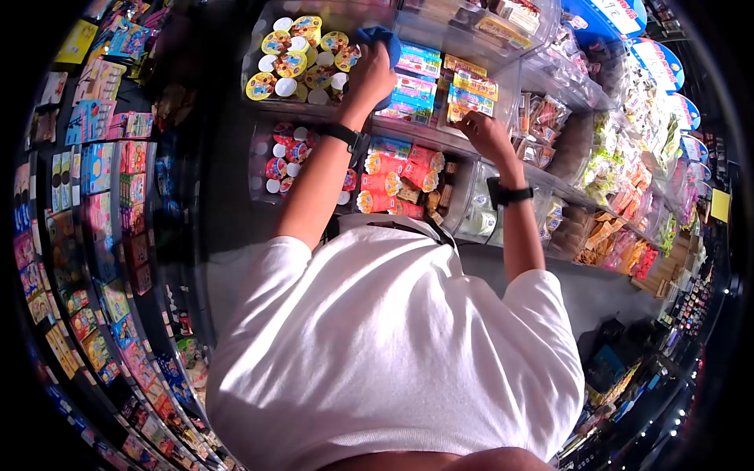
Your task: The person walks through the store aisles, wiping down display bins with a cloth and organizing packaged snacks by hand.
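Cloth [383,35] in left hand [372,72]: gripping with fingers, likely wiping between cups [290,63] and blue packets [412,90]. Bending fingers of right hand [484,135] near yellow packets [473,85], can't tell if pinching. Next probably needing steady sliding.

We look from head camera, single view, pitched steeply down and forward. Shirt [393,337] sits nearest us, filling lower middle. Farther off, toward top, we see left hand [371,74], right hand [487,135] and bins [572,157]. Lens very wide: racks [161,275] curve along our left side, black border rounds our corners.
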The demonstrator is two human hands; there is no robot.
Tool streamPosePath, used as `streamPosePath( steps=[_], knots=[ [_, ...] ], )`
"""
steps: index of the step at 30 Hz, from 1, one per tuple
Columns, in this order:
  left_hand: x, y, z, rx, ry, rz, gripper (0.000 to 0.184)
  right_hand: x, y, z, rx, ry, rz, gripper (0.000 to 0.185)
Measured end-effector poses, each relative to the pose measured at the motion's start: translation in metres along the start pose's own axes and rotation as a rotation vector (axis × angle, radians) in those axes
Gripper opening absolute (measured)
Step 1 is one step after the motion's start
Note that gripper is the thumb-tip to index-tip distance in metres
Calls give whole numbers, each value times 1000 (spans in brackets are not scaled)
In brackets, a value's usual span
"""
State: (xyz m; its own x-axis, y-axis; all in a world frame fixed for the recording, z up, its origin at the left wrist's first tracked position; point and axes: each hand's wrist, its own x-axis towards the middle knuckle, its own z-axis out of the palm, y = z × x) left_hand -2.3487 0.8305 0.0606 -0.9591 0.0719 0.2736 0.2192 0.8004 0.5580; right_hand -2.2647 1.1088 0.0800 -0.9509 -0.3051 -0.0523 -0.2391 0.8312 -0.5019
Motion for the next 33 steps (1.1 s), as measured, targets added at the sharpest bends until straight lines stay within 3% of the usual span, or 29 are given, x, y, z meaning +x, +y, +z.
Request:
streamPosePath(
  steps=[2,3,6,8,11,14,15,16,17,19,22,23,25,27,29,31,33],
  knots=[
    [-13,-2,0,36,47,58,27,-23,-35,-9,73,84,91,24],
    [-27,1,-8,25,-84,-34,30,-38,-38,-4,168,151,41,18],
    [-59,7,-16,-26,-45,38,37,-80,-58,6,331,114,-10,14],
    [-71,12,-18,112,-76,19,49,-100,-67,15,358,69,-48,13],
    [-50,13,-8,57,-9,-17,48,-112,-63,34,370,7,79,14],
    [-26,-5,14,145,50,126,41,-105,-67,32,379,12,86,36],
    [-18,-11,24,172,62,235,40,-102,-73,27,388,53,89,51],
    [-25,30,-25,33,55,291,39,-99,-77,23,290,88,89,81],
    [-30,54,-44,-93,-17,289,40,-93,-76,23,430,116,118,94],
    [-51,103,-82,-445,-378,150,43,-85,-96,17,423,379,-18,98],
    [-89,133,-75,-578,-585,345,46,-90,-83,29,443,352,-42,91],
    [-98,139,-65,-590,-625,372,46,-91,-82,32,469,455,-44,84],
    [-116,132,-30,-632,-521,418,44,-94,-93,27,506,715,-75,74],
    [-120,125,-10,-161,-90,933,43,-108,-78,27,649,706,91,68],
    [-125,131,-1,-494,-391,407,39,-112,-46,25,496,745,169,49],
    [-119,131,2,-527,-254,424,32,-97,-38,-4,458,871,87,48],
    [-105,135,-2,-484,-348,356,27,-77,-8,-25,223,1001,9,52]
  ],
)
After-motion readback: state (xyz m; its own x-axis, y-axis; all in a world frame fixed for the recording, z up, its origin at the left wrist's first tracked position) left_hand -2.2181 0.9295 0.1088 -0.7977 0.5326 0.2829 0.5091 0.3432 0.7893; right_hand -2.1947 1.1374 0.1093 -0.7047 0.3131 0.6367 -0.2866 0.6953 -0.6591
